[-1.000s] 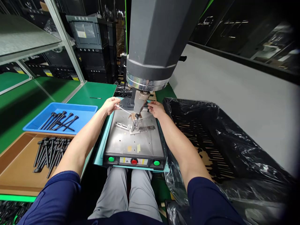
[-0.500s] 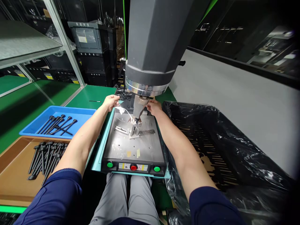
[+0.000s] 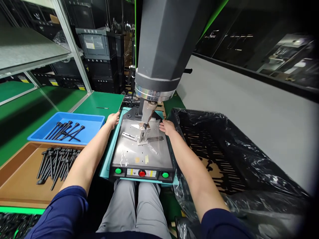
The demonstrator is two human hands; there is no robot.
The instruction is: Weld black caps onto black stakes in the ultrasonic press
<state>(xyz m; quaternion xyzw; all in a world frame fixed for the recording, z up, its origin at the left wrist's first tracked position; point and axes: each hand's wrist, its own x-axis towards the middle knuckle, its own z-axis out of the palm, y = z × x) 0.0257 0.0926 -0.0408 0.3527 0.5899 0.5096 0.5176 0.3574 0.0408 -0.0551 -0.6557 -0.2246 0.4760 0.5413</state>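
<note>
My left hand [image 3: 113, 120] is beside the left edge of the bench press's base, its fingers loosely bent and no object visible in them. Over the right edge of the metal plate [image 3: 132, 154], my right hand [image 3: 167, 126] has its fingers stretched toward the middle, with nothing visible in them. Between my hands, the tapered metal tool [image 3: 149, 111] of the press reaches down to a small upright fixture [image 3: 144, 134]. A small white piece [image 3: 136, 126] lies just left of the tool tip. Whether the tip touches the part in the fixture cannot be made out.
Black long-stemmed parts lie in a blue tray [image 3: 97, 119] and a brown tray [image 3: 15, 186] at left. A bin lined with black plastic [image 3: 239, 132] stands at right. Two green buttons and a red button [image 3: 142, 173] line the press's front. The press head [image 3: 159, 43] hangs above.
Both hands have drawn back from beside the tool, downward and outward. The white strand and scrap near my left hand are gone from there; a white piece now lies by the tip.
</note>
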